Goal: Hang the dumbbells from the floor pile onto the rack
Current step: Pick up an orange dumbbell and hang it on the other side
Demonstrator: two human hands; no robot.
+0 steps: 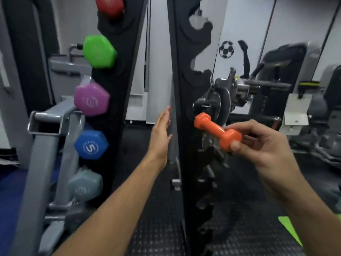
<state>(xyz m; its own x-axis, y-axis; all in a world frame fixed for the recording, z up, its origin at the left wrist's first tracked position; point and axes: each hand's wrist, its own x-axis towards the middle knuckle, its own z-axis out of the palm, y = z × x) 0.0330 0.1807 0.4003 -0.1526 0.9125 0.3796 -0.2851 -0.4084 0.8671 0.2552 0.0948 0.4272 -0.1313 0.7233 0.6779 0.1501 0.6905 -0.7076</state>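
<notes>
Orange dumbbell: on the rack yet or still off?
Off. The orange dumbbell is in the right hand, fingers pinching one head, tilted in front of the rack's right upright, not seated in a slot.

Left hand [160, 133] extended forward, fingers straight and together, palm turned inward. Right hand [262, 143] raised, fingers and thumb curled in a pinch, forearm angled in from lower right.

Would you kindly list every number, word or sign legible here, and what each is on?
"5": end face of the blue dumbbell.
"5", lying sideways: end face of the purple dumbbell.
Grey dumbbell: faint mark, too blurred to read.
Football picture, no words: wall sticker.
Blue dumbbell's ring of small print: unreadable.
</notes>
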